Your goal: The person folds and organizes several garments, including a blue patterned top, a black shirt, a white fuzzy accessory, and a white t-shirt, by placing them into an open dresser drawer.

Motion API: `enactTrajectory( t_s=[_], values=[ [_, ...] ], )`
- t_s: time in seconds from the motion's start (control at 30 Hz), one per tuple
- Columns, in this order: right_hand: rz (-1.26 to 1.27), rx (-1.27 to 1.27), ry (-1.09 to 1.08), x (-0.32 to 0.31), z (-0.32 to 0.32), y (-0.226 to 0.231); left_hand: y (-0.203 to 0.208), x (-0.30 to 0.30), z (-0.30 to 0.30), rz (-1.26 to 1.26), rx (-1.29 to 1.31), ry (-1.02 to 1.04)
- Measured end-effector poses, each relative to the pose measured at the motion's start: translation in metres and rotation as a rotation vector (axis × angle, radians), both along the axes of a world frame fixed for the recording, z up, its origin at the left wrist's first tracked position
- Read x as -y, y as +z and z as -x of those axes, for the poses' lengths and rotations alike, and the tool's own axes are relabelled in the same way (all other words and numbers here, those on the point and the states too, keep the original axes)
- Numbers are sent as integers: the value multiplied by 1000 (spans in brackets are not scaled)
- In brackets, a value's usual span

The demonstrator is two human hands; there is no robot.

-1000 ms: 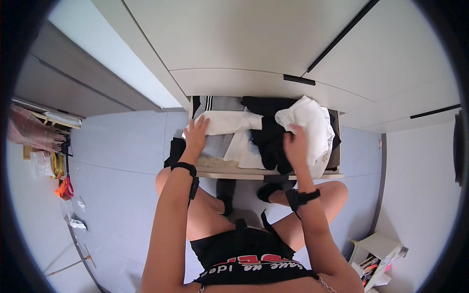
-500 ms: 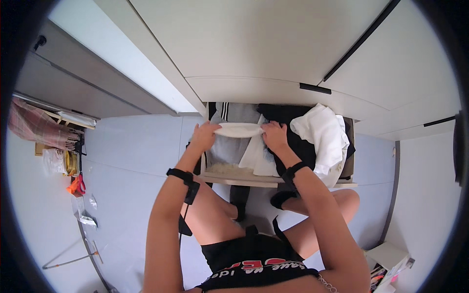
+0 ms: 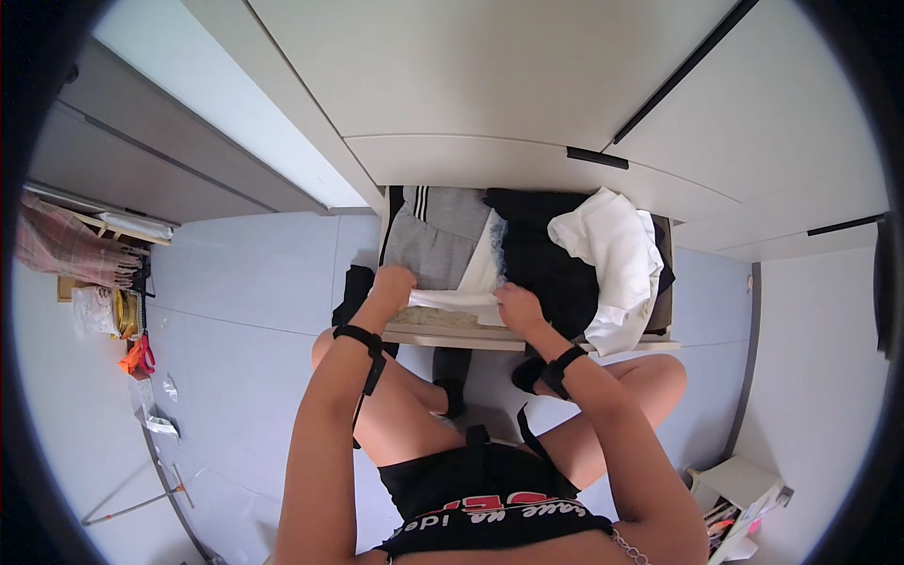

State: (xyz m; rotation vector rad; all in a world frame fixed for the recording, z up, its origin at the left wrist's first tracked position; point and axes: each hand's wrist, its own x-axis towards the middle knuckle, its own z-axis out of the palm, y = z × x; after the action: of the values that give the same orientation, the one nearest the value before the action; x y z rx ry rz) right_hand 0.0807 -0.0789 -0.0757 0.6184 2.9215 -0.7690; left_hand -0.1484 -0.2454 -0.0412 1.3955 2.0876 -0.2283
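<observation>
An open drawer (image 3: 650, 345) full of clothes lies in front of me. My left hand (image 3: 394, 284) and my right hand (image 3: 518, 307) grip a white garment (image 3: 454, 300) at its two ends, with a narrow band of it stretched between them just inside the drawer's front edge. Behind that band lies a grey garment (image 3: 441, 240) with black and white stripes. Black clothing (image 3: 544, 235) fills the drawer's middle, and a crumpled white garment (image 3: 617, 254) is heaped at its right. Something cream and fluffy (image 3: 428, 317) shows below the band.
Pale cabinet fronts (image 3: 471, 75) with black handles rise beyond the drawer. My bent legs (image 3: 405, 405) are on the near side. At the left stand a plaid cloth (image 3: 75, 240) and red-handled scissors (image 3: 144, 354); a small white shelf unit (image 3: 739, 490) is at lower right.
Both hands have come toward me with the white garment, from over the grey clothing to the drawer's front edge. More of the grey garment shows. The whole view has shifted slightly.
</observation>
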Motion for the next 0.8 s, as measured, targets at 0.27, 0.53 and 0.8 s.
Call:
enactTrajectory(
  t_s=[0.27,0.53,0.8],
  values=[
    [-108,-123,418,28,-26,14,-33,37,-36,-125,-23,-108],
    [-307,-73,323,47,-16,28,-47,9,-39,593,190,-187],
    [11,440,55,77,-7,20,-47,10,-76,464,156,332]
  ],
)
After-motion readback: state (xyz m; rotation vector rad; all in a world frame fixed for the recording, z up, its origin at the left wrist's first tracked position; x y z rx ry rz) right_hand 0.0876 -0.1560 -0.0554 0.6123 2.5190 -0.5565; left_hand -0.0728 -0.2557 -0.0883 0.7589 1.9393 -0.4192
